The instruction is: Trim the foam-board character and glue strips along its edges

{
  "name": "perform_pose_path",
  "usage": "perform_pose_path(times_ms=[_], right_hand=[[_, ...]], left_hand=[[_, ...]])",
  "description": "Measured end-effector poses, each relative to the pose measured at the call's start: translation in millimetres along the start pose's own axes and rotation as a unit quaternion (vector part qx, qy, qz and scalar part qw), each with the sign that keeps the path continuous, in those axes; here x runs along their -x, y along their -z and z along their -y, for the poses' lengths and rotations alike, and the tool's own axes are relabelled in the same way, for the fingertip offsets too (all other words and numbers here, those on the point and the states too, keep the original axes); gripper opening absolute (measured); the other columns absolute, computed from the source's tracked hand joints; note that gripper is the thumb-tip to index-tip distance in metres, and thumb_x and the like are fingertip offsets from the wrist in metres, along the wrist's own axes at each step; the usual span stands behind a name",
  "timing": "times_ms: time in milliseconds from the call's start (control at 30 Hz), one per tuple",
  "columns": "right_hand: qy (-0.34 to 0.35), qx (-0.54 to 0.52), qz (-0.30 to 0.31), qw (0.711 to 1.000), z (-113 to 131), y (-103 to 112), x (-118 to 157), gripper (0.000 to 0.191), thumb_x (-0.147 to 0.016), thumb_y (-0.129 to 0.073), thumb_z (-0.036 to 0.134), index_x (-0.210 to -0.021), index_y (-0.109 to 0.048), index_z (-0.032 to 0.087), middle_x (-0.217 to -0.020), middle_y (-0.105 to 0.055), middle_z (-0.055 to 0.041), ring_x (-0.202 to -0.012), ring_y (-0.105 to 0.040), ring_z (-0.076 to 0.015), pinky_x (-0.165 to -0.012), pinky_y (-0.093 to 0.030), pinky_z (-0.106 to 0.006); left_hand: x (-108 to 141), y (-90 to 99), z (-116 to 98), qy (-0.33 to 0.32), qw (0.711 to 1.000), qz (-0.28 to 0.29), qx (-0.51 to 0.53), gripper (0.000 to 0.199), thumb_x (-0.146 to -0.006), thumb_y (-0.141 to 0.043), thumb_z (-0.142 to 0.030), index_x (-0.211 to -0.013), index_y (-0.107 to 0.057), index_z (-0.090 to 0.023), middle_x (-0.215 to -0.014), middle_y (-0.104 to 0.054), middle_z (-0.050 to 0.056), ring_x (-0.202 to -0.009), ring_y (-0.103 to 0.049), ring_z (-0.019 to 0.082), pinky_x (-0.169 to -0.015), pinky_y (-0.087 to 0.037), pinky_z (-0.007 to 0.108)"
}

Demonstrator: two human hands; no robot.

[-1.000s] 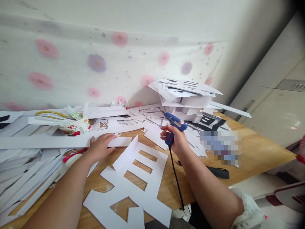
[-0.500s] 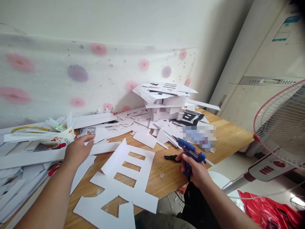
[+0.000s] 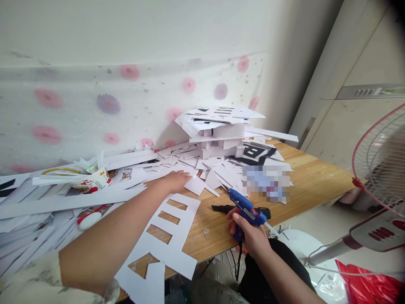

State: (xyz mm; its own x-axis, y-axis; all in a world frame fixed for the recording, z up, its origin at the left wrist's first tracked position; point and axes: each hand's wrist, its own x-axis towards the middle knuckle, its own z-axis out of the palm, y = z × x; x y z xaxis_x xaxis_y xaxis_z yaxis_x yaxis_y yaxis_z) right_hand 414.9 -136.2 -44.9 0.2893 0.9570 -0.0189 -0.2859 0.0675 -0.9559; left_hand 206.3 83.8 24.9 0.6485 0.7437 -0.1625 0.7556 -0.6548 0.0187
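My right hand (image 3: 249,238) grips a blue glue gun (image 3: 243,202) by its handle, nozzle pointing up and left, a glue stick poking out of the back. Under the gun, a long black tool (image 3: 220,208), possibly a utility knife, lies on the wooden table. My left hand (image 3: 177,181) reaches palm down over white card scraps (image 3: 194,185), fingers stretched out; whether it touches them I cannot tell. Below it lies a white card sheet (image 3: 183,257) with several rectangular cut-outs, partly covered by my left forearm.
A layered white card model (image 3: 224,141) stands at the back, loose sheets on top. Card strips and a printed paper tub (image 3: 99,181) fill the left side. A fan (image 3: 376,228), white stool (image 3: 294,240) and red bag (image 3: 367,283) are at the right.
My left hand has moved right, from beside the paper tub to the scraps in the middle. My right hand still holds the glue gun, slightly lower. The view has shifted a little.
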Motion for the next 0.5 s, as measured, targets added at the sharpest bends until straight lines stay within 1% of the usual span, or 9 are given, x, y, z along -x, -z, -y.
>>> perform_pose_path(times_ms=[100,267,400,500], right_hand=[[-0.001,-0.004,0.013,1.0,-0.8,3.6,-1.4,0.037,-0.069,-0.07,0.059,-0.073,-0.067,0.022,-0.05,-0.057,-0.0009,-0.052,-0.055,-0.0183,-0.061,-0.046,-0.034],[-0.014,-0.007,0.026,1.0,-1.8,7.7,-3.5,0.035,-0.072,-0.07,0.056,-0.076,-0.067,0.021,-0.052,-0.059,-0.0013,-0.055,-0.057,-0.0179,-0.061,-0.046,-0.032],[-0.018,-0.008,0.017,1.0,-1.5,8.5,-2.4,0.036,-0.069,-0.072,0.057,-0.076,-0.068,0.022,-0.053,-0.061,-0.0023,-0.057,-0.058,-0.0196,-0.06,-0.046,-0.033],[-0.012,0.003,0.014,1.0,-1.5,9.0,-2.0,0.033,-0.072,-0.07,0.056,-0.076,-0.069,0.023,-0.056,-0.062,-0.0027,-0.058,-0.059,-0.0199,-0.061,-0.046,-0.033]], left_hand=[[-5.3,-3.5,-1.4,0.0,1.0,0.007,-0.006,0.052,-0.074,-0.059,-0.022,-0.125,-0.059,-0.032,-0.138,-0.056,0.003,-0.126,-0.05,0.023,-0.103,-0.036,0.033],[1.6,-0.1,-4.5,0.009,1.0,-0.011,-0.024,0.039,-0.08,-0.049,-0.025,-0.116,-0.064,-0.031,-0.123,-0.066,0.002,-0.111,-0.059,0.023,-0.094,-0.04,0.031],[13.9,15.3,-0.8,0.025,0.998,-0.021,-0.049,0.036,-0.078,-0.044,-0.019,-0.103,-0.069,-0.028,-0.104,-0.071,0.004,-0.095,-0.062,0.024,-0.082,-0.042,0.031],[26.2,31.0,3.0,0.029,0.998,-0.025,-0.051,0.041,-0.077,-0.04,-0.014,-0.102,-0.069,-0.027,-0.098,-0.071,0.003,-0.089,-0.062,0.022,-0.073,-0.041,0.029]])
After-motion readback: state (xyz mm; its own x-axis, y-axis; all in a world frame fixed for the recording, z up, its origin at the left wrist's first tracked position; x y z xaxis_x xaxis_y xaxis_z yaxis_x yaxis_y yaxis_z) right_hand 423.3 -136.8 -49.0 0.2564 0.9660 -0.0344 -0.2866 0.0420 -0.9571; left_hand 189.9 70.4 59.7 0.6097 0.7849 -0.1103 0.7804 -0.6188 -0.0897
